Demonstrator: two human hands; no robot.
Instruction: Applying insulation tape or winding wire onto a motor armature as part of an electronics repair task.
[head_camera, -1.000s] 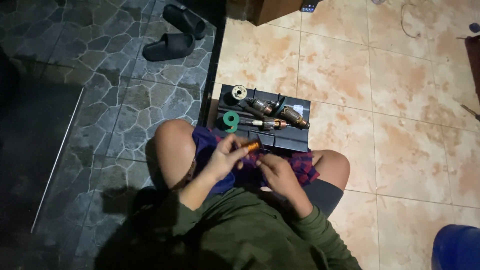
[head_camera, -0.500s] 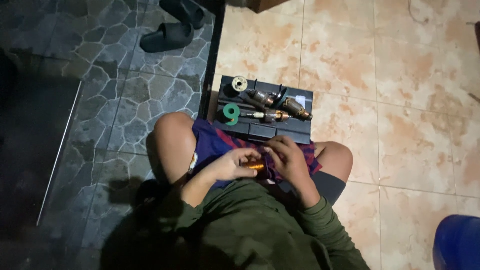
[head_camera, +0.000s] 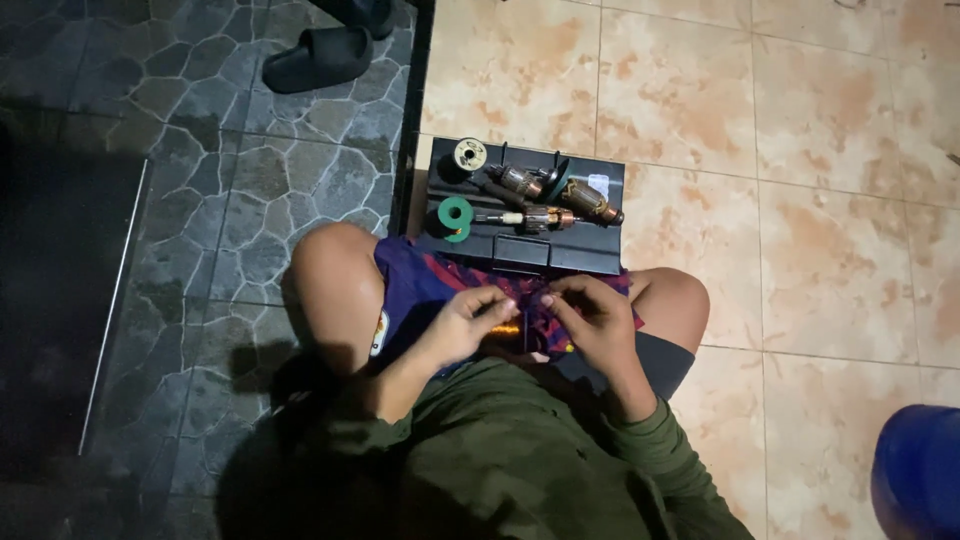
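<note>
Small copper-wound orange coil (head_camera: 505, 330) in lap, pinched between my left hand (head_camera: 462, 325) and right hand (head_camera: 592, 322) | fingers pressed together | advice: keep winding taut, steady over black plastic case (head_camera: 520, 255).

Single head-worn view, steeply downward, fairly near, over lap and tiled floor (head_camera: 820, 200)

Copper, green and black against peach tile and grey stone

The small wound part (head_camera: 503, 330) between the hands glints copper-orange; the case (head_camera: 590, 255) is black, bearing a bright green spool (head_camera: 456, 217), a cream-faced spool (head_camera: 470, 154) and copper-brown armatures (head_camera: 545, 216). The shorts (head_camera: 420, 285) are purple with red streaks, the sleeves (head_camera: 660, 450) olive green. The floor tiles (head_camera: 800, 150) are mottled peach, the paving (head_camera: 230, 180) grey in irregular stone shapes, the sandal (head_camera: 318, 58) black, the tub (head_camera: 920, 470) blue.
</note>
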